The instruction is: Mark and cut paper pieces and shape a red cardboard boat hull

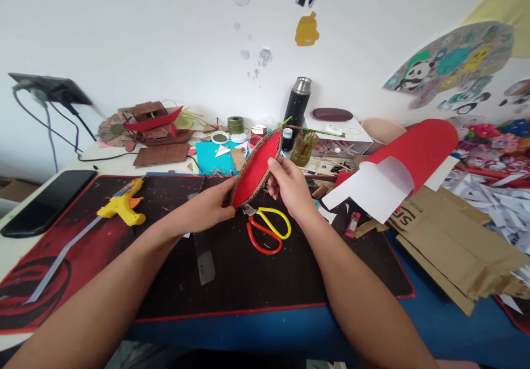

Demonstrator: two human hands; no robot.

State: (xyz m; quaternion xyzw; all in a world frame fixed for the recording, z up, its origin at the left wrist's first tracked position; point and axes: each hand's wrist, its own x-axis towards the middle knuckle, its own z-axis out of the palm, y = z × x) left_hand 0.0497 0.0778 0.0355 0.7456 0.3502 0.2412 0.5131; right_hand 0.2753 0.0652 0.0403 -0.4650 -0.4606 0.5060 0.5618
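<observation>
A small boat-shaped piece [255, 171] with a ridged red inside and a brown corrugated cardboard rim is held tilted above the dark mat. My left hand [211, 206] is closed around its lower left end, the fingertips partly hidden behind it. With thumb and fingers, my right hand [290, 185] grips the right-hand edge. Below the piece lie scissors [269, 232] with one red and one yellow handle, their blades mostly out of sight. Farther left on the mat rests a yellow glue gun [121, 204] with a glue stick in its back.
A black phone [49, 200] lies at the left. Behind are a brown model boat [159, 131], paint pots and a black thermos [296, 104]. To the right are rolled red paper [418, 151], flattened cardboard [451, 247], a pink lighter [353, 225] and white paper strips [492, 209].
</observation>
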